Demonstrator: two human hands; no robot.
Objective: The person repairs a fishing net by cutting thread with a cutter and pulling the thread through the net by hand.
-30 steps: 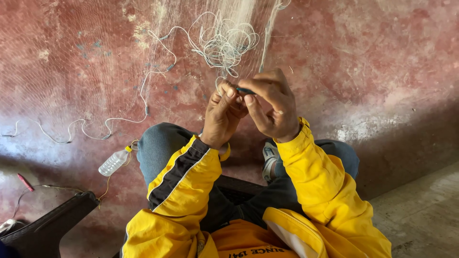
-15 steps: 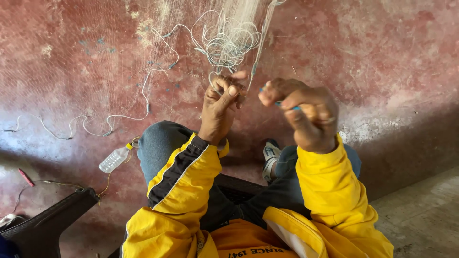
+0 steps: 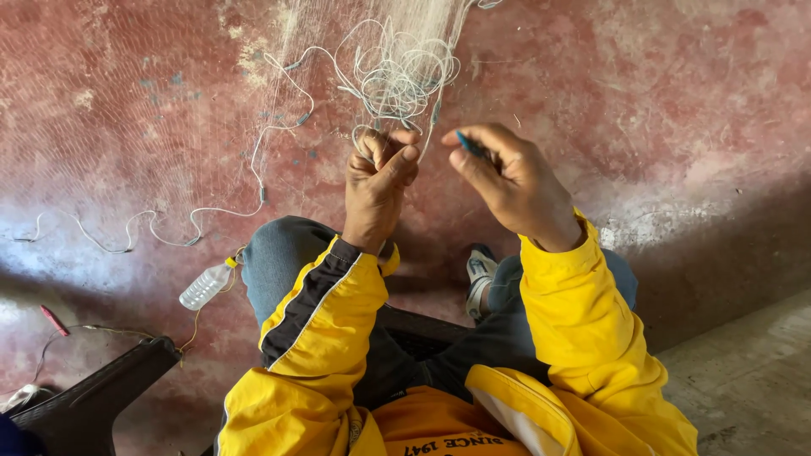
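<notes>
Net mending, seated, over red floor.
We pinch white net cord [image 3: 397,80] in our left hand [image 3: 378,181]; right hand [image 3: 511,177] grips a blue needle [image 3: 470,143]. Clear plastic bottle [image 3: 205,287] lies by left knee.

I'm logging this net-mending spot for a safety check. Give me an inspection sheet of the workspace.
Surface: worn red floor, patchy.
Job's things: fine net spread out; white cord bunched in loops.
Clutter: clear plastic bottle; small red object.
Grippers: left hand pinches cord; right hand holds small blue tool.
Cables: thin cord trails left.
Surroundings: dark chair at lower left; grey concrete at right.
</notes>
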